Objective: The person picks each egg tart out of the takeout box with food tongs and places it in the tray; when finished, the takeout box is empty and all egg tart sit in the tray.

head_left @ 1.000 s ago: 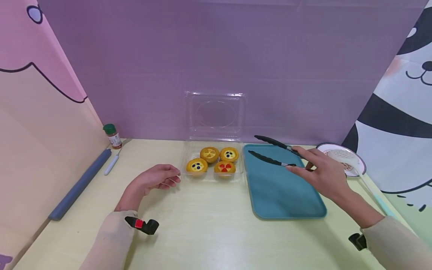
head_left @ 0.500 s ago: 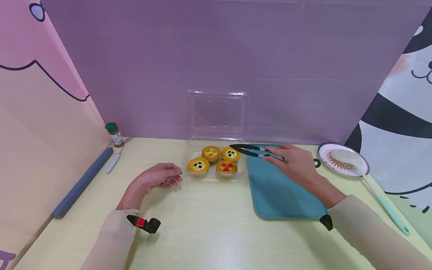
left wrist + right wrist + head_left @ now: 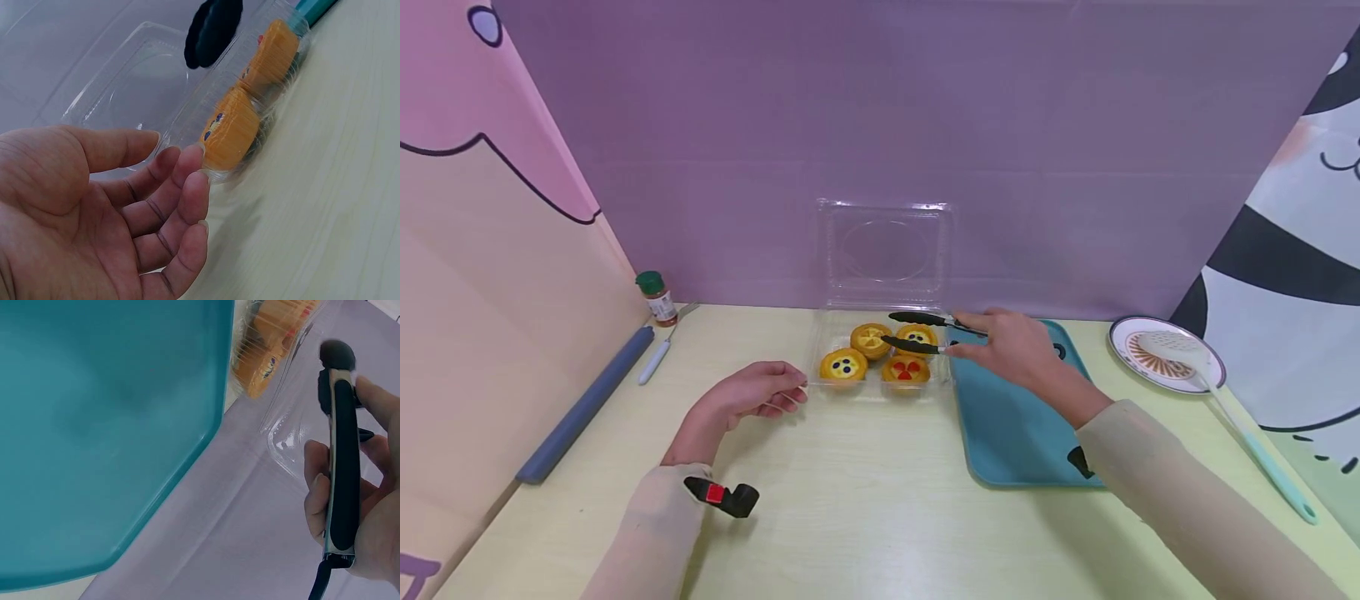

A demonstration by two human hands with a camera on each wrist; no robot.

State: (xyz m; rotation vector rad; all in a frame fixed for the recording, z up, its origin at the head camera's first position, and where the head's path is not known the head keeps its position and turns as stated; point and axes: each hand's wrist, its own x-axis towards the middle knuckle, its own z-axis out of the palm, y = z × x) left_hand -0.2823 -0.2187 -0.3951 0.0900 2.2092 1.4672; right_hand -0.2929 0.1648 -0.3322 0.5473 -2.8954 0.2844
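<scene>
My right hand [image 3: 1018,346] grips black-and-silver tongs [image 3: 345,462], their arms spread apart over a clear plastic clamshell box [image 3: 820,333]. The tong tips overlap the rear right egg tart [image 3: 917,335], topped with blue dots. Beside it sit a tart with a pale cross-like top [image 3: 871,340], a blue-dotted tart [image 3: 842,365] and a red-topped tart [image 3: 906,370]. At the box's left edge my left hand [image 3: 760,393] stays with fingers loosely bent, fingertips right at the rim. In the left wrist view its palm [image 3: 56,212] faces the camera, with the box's raised lid [image 3: 125,94] behind.
A teal tray [image 3: 1022,442] lies right of the box. Farther right, a slotted turner [image 3: 1262,458] rests across a patterned plate [image 3: 1123,350]. A green-capped jar [image 3: 657,300], a light-handled utensil [image 3: 655,362] and a blue-grey bar [image 3: 587,404] line the left side.
My right hand has carried the tongs leftward from above the tray to over the box. The tong arms came closer together midway, then spread again. My left hand has stayed in place.
</scene>
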